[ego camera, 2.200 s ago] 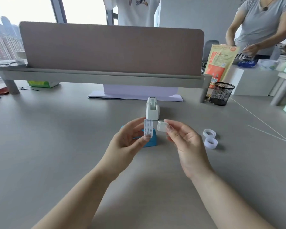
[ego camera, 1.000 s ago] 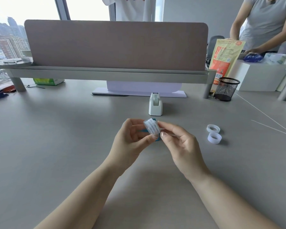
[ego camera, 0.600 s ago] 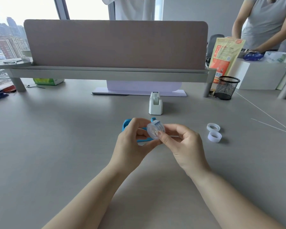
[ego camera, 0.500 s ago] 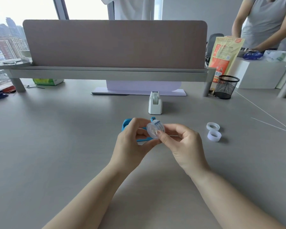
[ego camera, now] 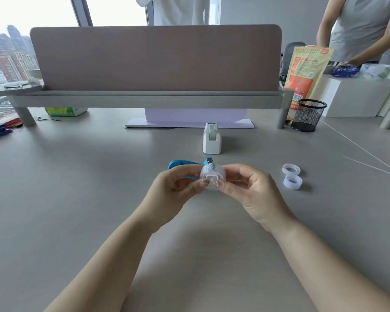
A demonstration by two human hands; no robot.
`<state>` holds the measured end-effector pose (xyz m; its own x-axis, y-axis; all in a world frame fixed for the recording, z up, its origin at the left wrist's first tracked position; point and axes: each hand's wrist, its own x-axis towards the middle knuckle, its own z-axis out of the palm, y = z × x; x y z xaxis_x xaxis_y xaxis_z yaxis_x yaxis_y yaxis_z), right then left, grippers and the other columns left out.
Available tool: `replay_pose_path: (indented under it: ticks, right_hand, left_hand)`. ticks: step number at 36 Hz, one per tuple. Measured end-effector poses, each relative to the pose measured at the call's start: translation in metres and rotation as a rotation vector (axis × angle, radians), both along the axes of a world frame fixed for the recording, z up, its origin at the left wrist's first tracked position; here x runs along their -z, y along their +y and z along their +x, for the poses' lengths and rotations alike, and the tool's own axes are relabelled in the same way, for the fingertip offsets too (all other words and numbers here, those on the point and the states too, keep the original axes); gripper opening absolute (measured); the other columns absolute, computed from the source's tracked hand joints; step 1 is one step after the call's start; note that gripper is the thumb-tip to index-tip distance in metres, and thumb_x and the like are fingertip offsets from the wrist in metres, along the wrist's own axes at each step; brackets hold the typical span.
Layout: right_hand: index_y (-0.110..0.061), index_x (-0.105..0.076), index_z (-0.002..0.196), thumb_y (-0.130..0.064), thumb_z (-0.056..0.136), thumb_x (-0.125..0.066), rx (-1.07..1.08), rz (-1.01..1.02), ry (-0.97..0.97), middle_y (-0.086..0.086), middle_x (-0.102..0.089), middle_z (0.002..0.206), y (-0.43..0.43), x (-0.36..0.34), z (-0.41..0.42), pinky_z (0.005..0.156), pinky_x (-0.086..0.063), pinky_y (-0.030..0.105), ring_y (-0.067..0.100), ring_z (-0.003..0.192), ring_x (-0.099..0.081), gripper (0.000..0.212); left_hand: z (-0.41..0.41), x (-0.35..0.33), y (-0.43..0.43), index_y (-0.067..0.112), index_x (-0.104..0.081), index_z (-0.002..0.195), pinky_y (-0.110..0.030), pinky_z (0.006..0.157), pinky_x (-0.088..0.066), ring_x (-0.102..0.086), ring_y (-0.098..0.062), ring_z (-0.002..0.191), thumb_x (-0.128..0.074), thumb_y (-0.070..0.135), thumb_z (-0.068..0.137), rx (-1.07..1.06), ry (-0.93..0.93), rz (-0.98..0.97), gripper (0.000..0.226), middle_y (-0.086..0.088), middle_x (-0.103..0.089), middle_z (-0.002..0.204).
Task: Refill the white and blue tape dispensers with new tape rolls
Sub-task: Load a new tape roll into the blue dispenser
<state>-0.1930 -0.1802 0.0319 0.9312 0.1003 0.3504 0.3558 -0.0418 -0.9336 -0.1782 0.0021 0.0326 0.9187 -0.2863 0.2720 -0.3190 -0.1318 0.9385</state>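
Observation:
Both hands hold a clear tape roll (ego camera: 212, 177) with a white core piece seated in its middle, above the table centre. My left hand (ego camera: 173, 190) pinches its left side; my right hand (ego camera: 252, 190) grips its right side. Behind the hands lies the blue tape dispenser (ego camera: 185, 164) on the table, mostly hidden by my fingers. The white tape dispenser (ego camera: 212, 141) stands upright farther back. Two more clear tape rolls (ego camera: 291, 176) lie to the right, touching each other.
A grey desk divider (ego camera: 155, 59) on a raised shelf spans the back. A black mesh pen cup (ego camera: 309, 114) and an orange bag (ego camera: 306, 73) stand at the back right. A person in grey stands behind a white box (ego camera: 356, 95). A green packet (ego camera: 65, 111) lies back left.
The separate white core in my right hand was brought to the roll in my left and now sits inside it. The roll has turned so its open face points at me.

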Motion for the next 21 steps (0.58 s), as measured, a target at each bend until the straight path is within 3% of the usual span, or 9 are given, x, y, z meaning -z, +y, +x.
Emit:
replay_pose_path:
  ticks: [7, 12, 17, 21]
  right_hand:
    - [-0.019, -0.070, 0.084, -0.029, 0.063, -0.075, -0.010, 0.024, 0.022, -0.006, -0.074, 0.080, -0.0001, 0.0018, 0.0008, 0.073, -0.052, 0.019, 0.008, 0.077, -0.068, 0.023]
    - [-0.017, -0.071, 0.085, -0.027, 0.062, -0.076, -0.015, 0.013, 0.029, -0.006, -0.075, 0.079, -0.0002, 0.0000, 0.0002, 0.072, -0.051, 0.017, 0.006, 0.076, -0.068, 0.025]
    - [-0.020, -0.071, 0.085, -0.026, 0.065, -0.076, 0.003, 0.006, -0.001, -0.008, -0.075, 0.081, -0.0006, 0.0000, 0.0003, 0.074, -0.051, 0.017, 0.006, 0.078, -0.068, 0.021]
    - [-0.024, -0.073, 0.089, -0.030, 0.065, -0.076, 0.015, -0.021, -0.023, -0.006, -0.075, 0.089, 0.0005, 0.0004, -0.0001, 0.083, -0.053, 0.025, 0.011, 0.086, -0.070, 0.024]
  left_hand:
    - [0.0006, 0.0032, 0.0012, 0.012, -0.067, 0.105, -0.051, 0.096, -0.050, -0.068, -0.031, 0.096, -0.065, 0.018, 0.087, 0.023, 0.026, 0.039, 0.019, -0.010, -0.074, 0.101]
    - [0.0001, 0.0028, 0.0009, 0.010, -0.065, 0.107, -0.042, 0.095, -0.052, -0.069, -0.023, 0.097, -0.063, 0.025, 0.083, 0.045, 0.001, 0.062, 0.028, -0.006, -0.073, 0.104]
    - [0.0006, 0.0039, -0.0009, 0.008, -0.065, 0.107, -0.029, 0.089, -0.054, -0.070, -0.021, 0.096, -0.066, 0.020, 0.081, 0.037, -0.020, -0.010, 0.029, -0.009, -0.073, 0.104]
    - [0.0005, 0.0040, -0.0037, 0.014, -0.067, 0.097, -0.027, 0.082, -0.056, -0.071, -0.020, 0.090, -0.070, 0.025, 0.071, -0.005, -0.075, -0.021, 0.028, -0.007, -0.074, 0.098]
